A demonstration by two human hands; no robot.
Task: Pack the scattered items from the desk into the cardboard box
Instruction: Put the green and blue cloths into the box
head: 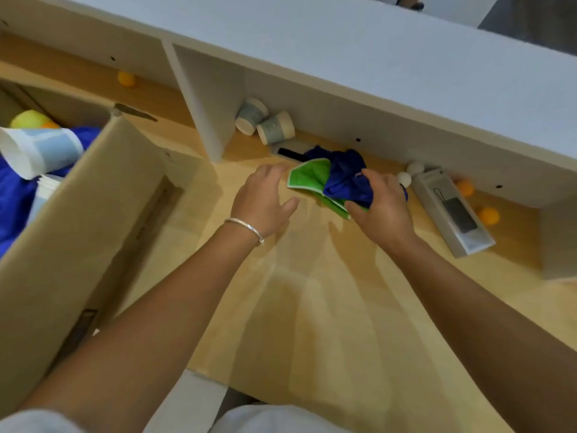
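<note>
My right hand (382,207) grips a bundle of blue cloth (346,179) together with a green cloth (310,179) at the back of the wooden desk (312,307). Just left of the green cloth hovers my left hand (265,198), fingers spread, holding nothing. The cardboard box (78,229) stands at the left with its flap up. Inside it lie a blue cloth (15,198), a paper cup (37,150) and a yellow-green ball (28,118).
Two paper cups (265,121) lie on their sides under the white shelf (343,57). A grey boxed item (452,210), white balls (409,173) and orange balls (488,215) sit at the right. Another orange ball (126,79) and scissors (134,111) lie behind the box.
</note>
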